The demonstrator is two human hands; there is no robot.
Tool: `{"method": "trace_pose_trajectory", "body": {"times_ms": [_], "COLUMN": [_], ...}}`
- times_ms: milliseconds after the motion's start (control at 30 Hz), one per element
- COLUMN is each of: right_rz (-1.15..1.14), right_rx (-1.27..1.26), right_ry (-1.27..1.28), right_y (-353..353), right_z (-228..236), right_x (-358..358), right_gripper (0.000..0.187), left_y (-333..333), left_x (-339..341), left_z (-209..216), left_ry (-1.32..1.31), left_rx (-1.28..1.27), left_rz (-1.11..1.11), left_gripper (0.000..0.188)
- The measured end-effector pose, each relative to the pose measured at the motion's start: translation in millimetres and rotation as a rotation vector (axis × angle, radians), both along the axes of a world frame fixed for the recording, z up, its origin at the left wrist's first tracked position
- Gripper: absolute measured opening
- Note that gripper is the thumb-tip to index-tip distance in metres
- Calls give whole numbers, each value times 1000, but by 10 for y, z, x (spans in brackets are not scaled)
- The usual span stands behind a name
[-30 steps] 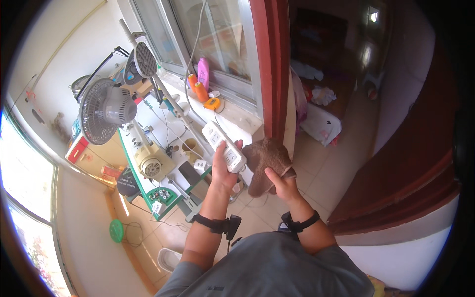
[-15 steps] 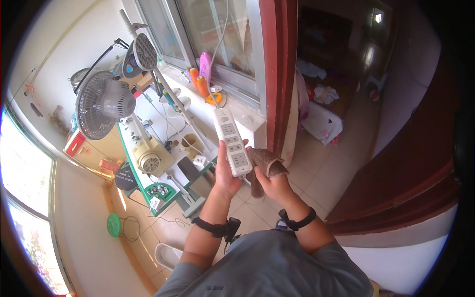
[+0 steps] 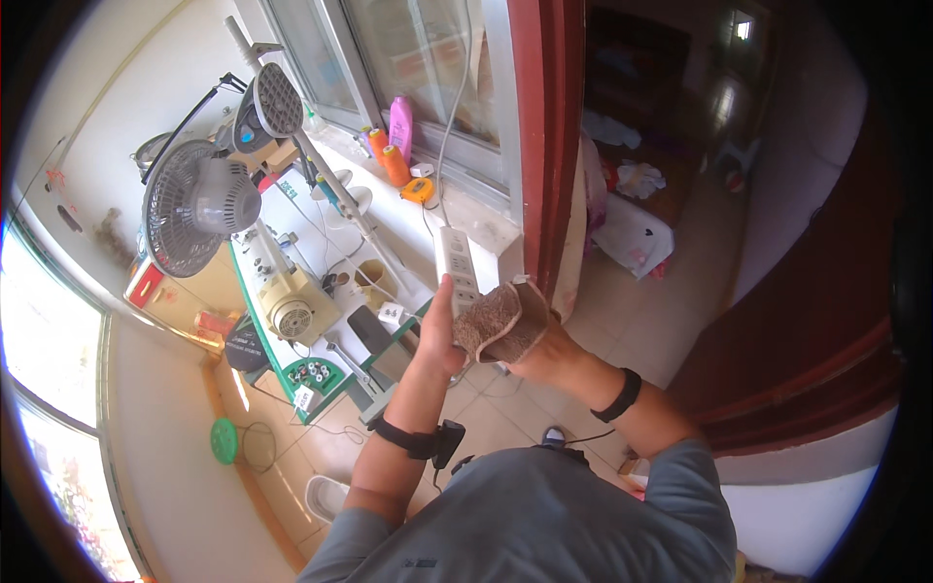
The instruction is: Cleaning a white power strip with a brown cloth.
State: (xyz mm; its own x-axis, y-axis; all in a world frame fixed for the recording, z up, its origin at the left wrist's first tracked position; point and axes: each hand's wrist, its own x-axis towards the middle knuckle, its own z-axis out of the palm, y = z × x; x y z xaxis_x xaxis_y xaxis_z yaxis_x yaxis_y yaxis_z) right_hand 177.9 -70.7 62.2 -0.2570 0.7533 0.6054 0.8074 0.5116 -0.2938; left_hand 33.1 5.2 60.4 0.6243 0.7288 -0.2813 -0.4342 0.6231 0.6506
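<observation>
A long white power strip (image 3: 455, 257) rises between my hands at the windowsill's front, its cord leading upward from the far end. My left hand (image 3: 439, 335) is closed along its left side near the lower end. In my right hand (image 3: 546, 355) is a brown fuzzy cloth (image 3: 491, 321), folded over and lying across the lower part of the strip. The cloth hides that end of the strip and most of my right fingers.
At the left, a sewing machine (image 3: 292, 306) sits on a white table with a green edge, beside a grey fan (image 3: 199, 209). Orange thread spools (image 3: 395, 167), a pink bottle (image 3: 400, 124) and a yellow tape measure (image 3: 418, 190) line the sill. A dark red door frame (image 3: 549, 126) stands at right.
The brown cloth has come from the strip's right side to across its lower front, covering the lower sockets. My right hand has turned with it. The strip sits slightly lower and more upright.
</observation>
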Motion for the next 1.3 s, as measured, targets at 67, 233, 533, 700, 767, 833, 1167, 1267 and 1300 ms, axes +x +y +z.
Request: {"method": "trace_pose_trajectory", "body": {"times_ms": [67,233,533,700,767,833,1167,1267,1300], "right_rz": [9,81,63,218,102,157,250,346,328], "right_rx": [-18,-17,-69,-220,-3,-43,-29,-80,-73], "right_ry": [62,153,94,69,34,80,257,23,53], "right_y": [29,-81,23,-65,-3,32,75,72,71], "right_z": [-71,24,-65,-59,-243,-204,42,44,65], "right_x": [-18,23,104,213,130,131,18,150,95], "right_gripper": [35,35,44,48,41,42,42,39,34], "left_y": [38,99,-17,38,-66,-40,56,148,127], "left_x": [1,-90,-16,-114,23,-28,-116,-228,-208], "left_z": [-135,-139,-17,-67,6,17,-70,-163,-163], "left_ry": [-26,7,-27,71,79,57,-15,24,35], "left_rx": [-7,-40,-151,-4,-94,-79,-42,37,21], "left_rz": [-18,-25,-9,-60,-4,-24,-36,8,23], "left_gripper": [67,63,52,59,53,53,59,59,60]}}
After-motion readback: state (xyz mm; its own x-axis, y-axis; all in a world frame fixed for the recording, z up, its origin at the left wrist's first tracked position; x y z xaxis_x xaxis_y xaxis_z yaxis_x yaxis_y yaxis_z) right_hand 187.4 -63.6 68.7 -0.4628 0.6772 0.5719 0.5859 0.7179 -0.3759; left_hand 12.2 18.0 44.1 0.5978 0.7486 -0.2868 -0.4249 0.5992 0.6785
